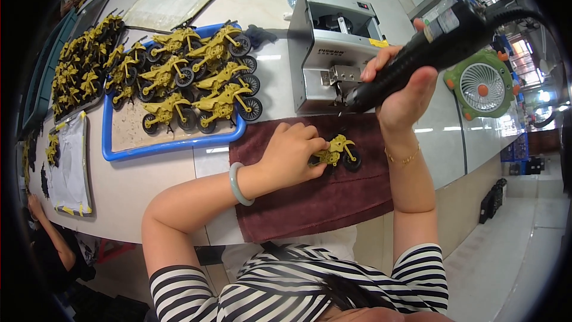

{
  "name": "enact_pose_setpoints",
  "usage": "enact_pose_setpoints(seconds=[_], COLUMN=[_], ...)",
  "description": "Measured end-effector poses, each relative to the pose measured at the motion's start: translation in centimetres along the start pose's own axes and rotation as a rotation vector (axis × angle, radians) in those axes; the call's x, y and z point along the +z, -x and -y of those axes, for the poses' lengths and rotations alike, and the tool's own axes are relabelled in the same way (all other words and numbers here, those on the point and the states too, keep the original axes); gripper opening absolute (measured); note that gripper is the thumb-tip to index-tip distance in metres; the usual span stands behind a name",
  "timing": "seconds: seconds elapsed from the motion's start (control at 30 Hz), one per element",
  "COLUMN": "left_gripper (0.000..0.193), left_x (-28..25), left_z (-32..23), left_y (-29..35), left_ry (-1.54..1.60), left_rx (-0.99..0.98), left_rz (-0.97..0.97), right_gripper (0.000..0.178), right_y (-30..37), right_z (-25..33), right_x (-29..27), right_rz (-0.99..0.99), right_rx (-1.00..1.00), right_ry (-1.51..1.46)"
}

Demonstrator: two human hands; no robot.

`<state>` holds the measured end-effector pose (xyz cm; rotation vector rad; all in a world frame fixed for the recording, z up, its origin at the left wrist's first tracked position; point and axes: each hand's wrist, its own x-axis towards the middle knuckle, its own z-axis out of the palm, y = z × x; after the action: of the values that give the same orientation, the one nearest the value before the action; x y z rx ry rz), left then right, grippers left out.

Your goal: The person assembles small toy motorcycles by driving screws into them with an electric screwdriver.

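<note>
left hand: grip clasping a yellow bike | bike: over the maroon cloth, near side of the machine | right hand: grip wrapped around a black tool, tip leftward, apart from the bike | tabletop, left: blue tray bearing similar bikes | right: green fan

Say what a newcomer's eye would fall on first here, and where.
Probably the yellow toy bikes crowding the blue tray at left, then the black tool raised in the right hand, right of centre. In the middle, the left hand holds one bike over a dark red cloth; the green fan at right may also catch the eye.
</note>
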<state>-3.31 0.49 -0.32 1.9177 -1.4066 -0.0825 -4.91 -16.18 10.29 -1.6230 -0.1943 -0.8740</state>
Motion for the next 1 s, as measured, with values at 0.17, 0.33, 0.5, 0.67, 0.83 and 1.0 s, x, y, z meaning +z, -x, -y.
enact_pose_setpoints(seconds=[0.17,0.33,0.5,0.67,0.83,1.0], left_gripper=[0.029,0.029,0.029,0.029,0.029,0.029], left_x=[0.0,0.2,0.3,0.5,0.4,0.4], left_z=[-0.1,-0.1,-0.1,-0.1,0.0,0.0], left_y=[-0.1,0.0,0.0,-0.2,-0.2,-0.1], left_ry=[-0.002,0.036,0.035,0.068,0.067,0.092], left_rx=[-0.005,-0.007,-0.021,-0.01,-0.03,-0.03], left_rz=[-0.012,-0.013,0.002,-0.019,0.026,0.006], right_gripper=[0.102,0.106,0.104,0.097,0.093,0.099], right_y=[4.3,5.9,6.4,6.8,6.6,6.8], right_z=[1.6,2.0,1.5,1.6,1.1,1.2], right_x=[0.2,-0.3,-0.4,-0.7,-0.9,-1.6], right_rz=[-0.111,-0.124,-0.095,-0.105,-0.012,0.003], right_rx=[0.13,0.178,0.175,0.139,0.159,-0.056], right_ry=[-0.061,-0.001,0.003,0.013,0.003,-0.113])
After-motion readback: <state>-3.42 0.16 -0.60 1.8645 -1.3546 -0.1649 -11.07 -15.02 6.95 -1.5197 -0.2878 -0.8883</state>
